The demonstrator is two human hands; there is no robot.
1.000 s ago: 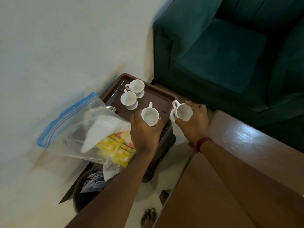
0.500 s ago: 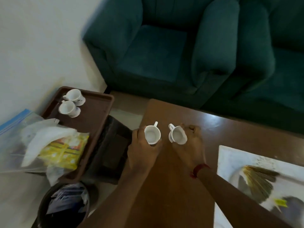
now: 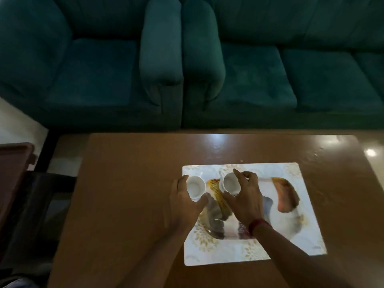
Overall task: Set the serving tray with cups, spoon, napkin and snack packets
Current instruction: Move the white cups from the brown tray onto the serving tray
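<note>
A white serving tray [image 3: 291, 235] with a printed picture lies flat on the brown wooden table [image 3: 128, 194]. My left hand [image 3: 185, 206] grips a small white cup [image 3: 195, 187] over the tray's far left corner. My right hand [image 3: 245, 196] holds a second white cup [image 3: 229, 183] from above, over the tray's far side. Both cups are upright and look empty. Whether they touch the tray I cannot tell. Spoon, napkin and snack packets are out of view.
A dark green sofa [image 3: 259, 65] and a matching armchair [image 3: 83, 65] stand just beyond the table's far edge. The corner of a brown tray [image 3: 14, 161] shows at the left edge, over a dark stand [image 3: 41, 204].
Both hands carried the two cups rightward from the brown tray, across the table's left end, to above the white tray. The view swung right; the bag and other cups left the frame.
</note>
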